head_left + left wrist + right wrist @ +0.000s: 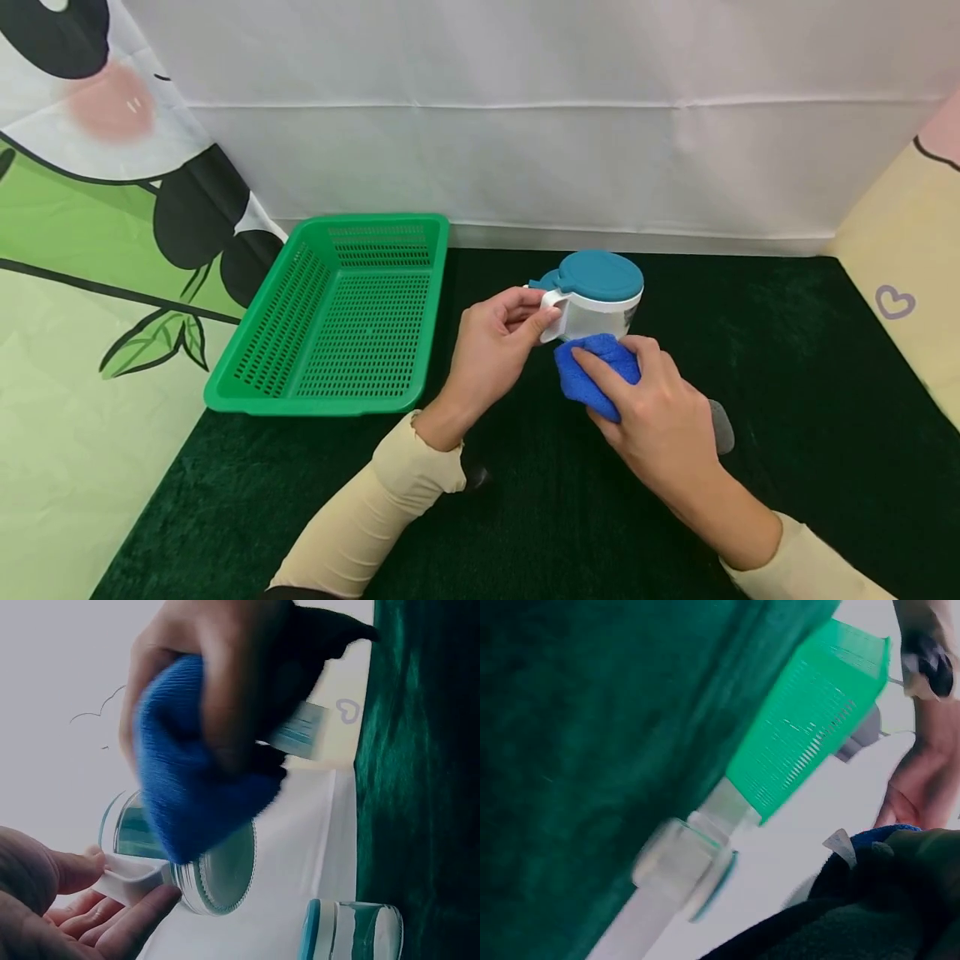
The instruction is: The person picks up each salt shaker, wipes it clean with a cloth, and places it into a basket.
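My left hand (491, 350) pinches the white handle (131, 879) of a clear jar (596, 317) with a teal lid (602, 275). A folded blue cloth (596, 375) is gripped in my right hand (663, 417), just below the jar in the head view. In the left wrist view the cloth (187, 772) covers part of the jar (229, 874), whose round base faces the camera. The left hand (926, 784) shows at the right of the right wrist view, above a bit of blue cloth (889, 834).
A green perforated basket (431, 333) lies left of my hands on the dark green tabletop (787, 375). Another teal-lidded jar (364, 930) shows at the bottom right of the left wrist view. White sheeting (525, 167) hangs behind the table.
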The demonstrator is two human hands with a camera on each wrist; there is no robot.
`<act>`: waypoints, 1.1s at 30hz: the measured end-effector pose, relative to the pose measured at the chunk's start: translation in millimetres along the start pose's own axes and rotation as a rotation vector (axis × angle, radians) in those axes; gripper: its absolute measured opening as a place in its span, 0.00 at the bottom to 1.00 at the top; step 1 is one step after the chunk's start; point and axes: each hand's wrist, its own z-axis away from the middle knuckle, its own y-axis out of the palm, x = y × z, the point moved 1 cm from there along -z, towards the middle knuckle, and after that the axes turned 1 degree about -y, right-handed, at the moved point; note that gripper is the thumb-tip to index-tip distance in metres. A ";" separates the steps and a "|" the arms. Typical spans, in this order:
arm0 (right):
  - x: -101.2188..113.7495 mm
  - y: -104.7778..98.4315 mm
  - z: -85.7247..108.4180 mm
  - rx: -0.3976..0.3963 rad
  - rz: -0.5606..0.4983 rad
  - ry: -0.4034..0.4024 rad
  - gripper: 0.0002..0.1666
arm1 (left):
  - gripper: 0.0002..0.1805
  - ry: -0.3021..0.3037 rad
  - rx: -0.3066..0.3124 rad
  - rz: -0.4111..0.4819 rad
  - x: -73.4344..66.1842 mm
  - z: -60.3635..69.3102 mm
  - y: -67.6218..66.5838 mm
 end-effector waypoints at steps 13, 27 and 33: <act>-4.2 -0.9 3.7 -0.020 -0.020 -0.011 0.44 | 0.12 0.024 -0.010 -0.021 -0.5 1.8 -0.5; -13.5 -18.1 -8.5 -0.260 -0.266 0.115 0.36 | 0.11 0.066 0.029 0.011 -6.4 3.2 1.8; -9.5 2.2 5.5 -0.169 -0.162 -0.012 0.27 | 0.10 0.076 0.002 -0.022 -6.8 2.6 0.5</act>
